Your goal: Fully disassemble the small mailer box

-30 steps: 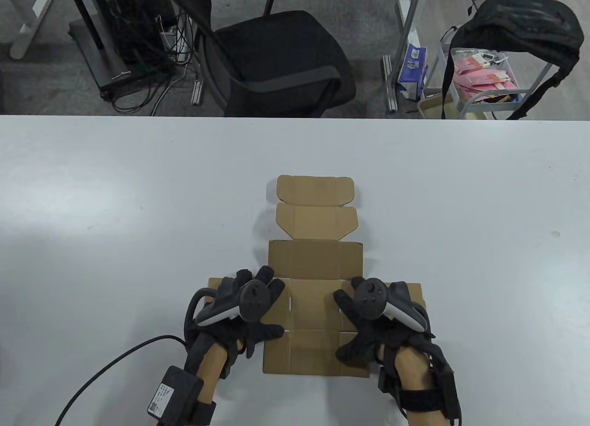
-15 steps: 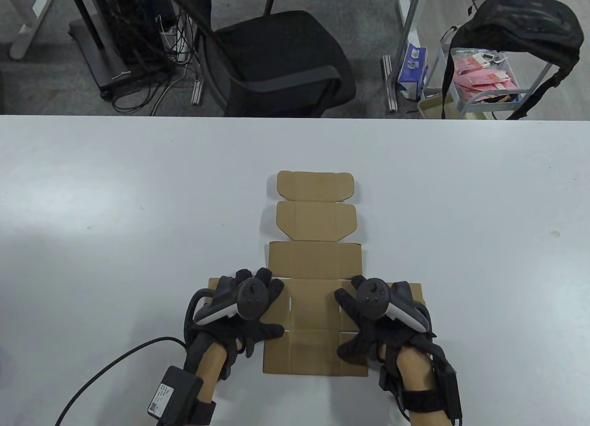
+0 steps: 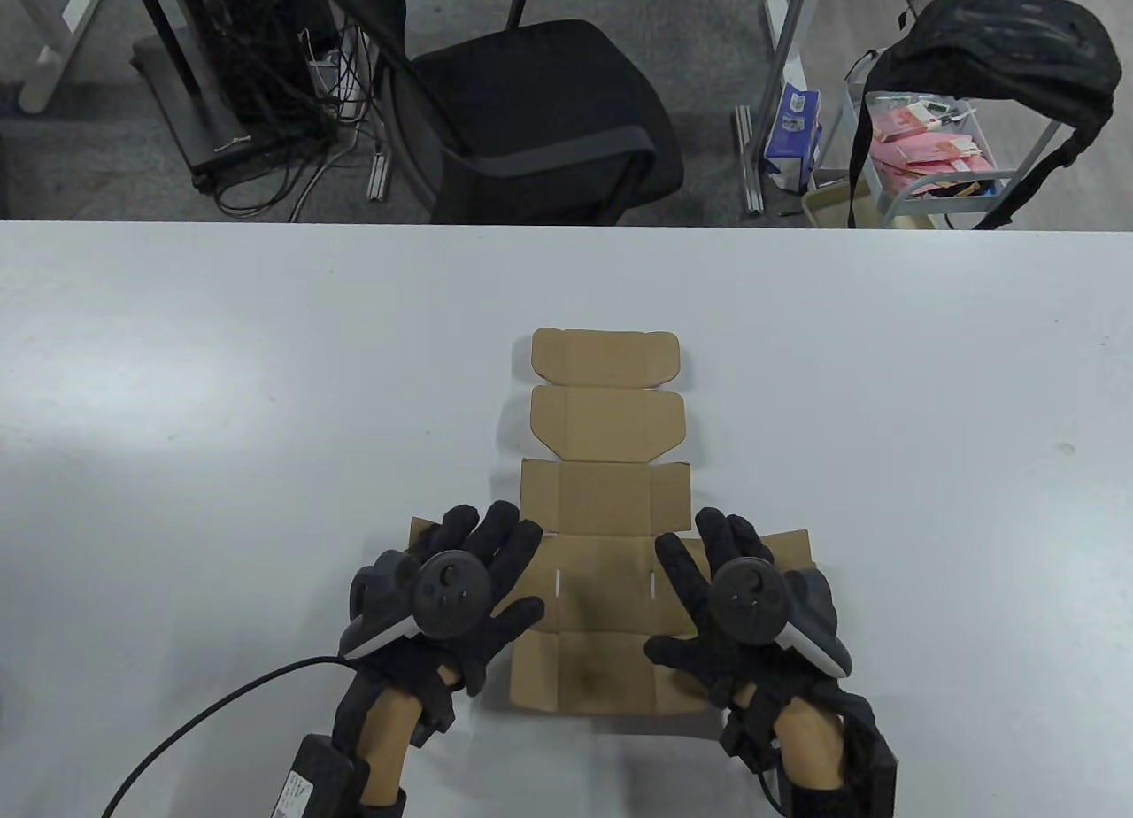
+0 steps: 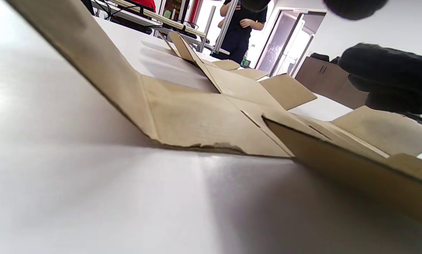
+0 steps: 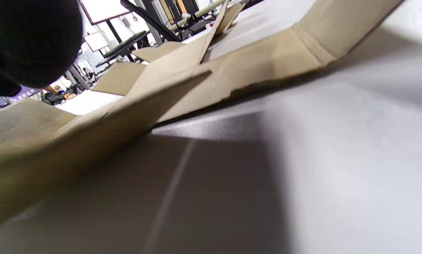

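Note:
The small mailer box (image 3: 602, 499) lies unfolded on the white table (image 3: 221, 393) as a brown cardboard sheet with its panels spread out. Its side flaps stand up slightly, as the left wrist view (image 4: 203, 120) and the right wrist view (image 5: 253, 67) show. My left hand (image 3: 478, 570) hovers with spread fingers over the left flap and holds nothing. My right hand (image 3: 708, 579) hovers the same way over the right flap, also empty. The flaps are partly hidden under the hands.
A black cable (image 3: 204, 712) runs from my left wrist over the table's near left. Beyond the far edge stand a black office chair (image 3: 540, 110) and a cart with a black backpack (image 3: 1000, 48).
Both hands have stopped pressing on the side flaps, lifted, and spread their fingers. The cardboard's near panels have sprung up a little.

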A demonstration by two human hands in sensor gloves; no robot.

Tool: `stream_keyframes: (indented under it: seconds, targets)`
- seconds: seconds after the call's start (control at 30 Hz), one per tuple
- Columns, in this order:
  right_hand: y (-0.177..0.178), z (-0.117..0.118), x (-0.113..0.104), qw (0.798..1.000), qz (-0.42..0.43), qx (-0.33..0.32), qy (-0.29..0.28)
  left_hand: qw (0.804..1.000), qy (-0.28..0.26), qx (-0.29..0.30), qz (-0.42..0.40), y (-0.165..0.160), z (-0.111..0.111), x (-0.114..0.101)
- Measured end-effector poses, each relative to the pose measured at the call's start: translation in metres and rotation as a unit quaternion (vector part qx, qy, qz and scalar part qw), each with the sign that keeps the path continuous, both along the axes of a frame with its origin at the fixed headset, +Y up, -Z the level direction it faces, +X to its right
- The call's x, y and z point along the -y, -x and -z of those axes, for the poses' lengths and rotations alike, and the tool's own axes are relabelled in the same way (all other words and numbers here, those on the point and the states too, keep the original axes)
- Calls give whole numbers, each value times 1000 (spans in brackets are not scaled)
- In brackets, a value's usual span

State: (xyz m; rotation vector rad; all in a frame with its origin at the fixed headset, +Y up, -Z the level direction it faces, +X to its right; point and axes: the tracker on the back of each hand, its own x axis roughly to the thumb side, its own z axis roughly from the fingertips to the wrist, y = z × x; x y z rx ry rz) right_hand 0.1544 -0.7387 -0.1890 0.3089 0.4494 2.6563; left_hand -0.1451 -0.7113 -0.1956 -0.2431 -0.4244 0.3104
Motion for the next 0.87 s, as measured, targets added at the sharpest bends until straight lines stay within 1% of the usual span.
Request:
stream_keyframes:
  seconds: [0.1,0.33,0.87]
  targets:
    - [-1,1,5,1000,0,3,15,1000,13,-3,-14,1,1,2]
    - [3,0,6,1000,0,1,20,999,36,-6,-13,5,3,7]
    - [5,-2,8,1000,-2,-2,30,998,54,-3,-17,2,2,9]
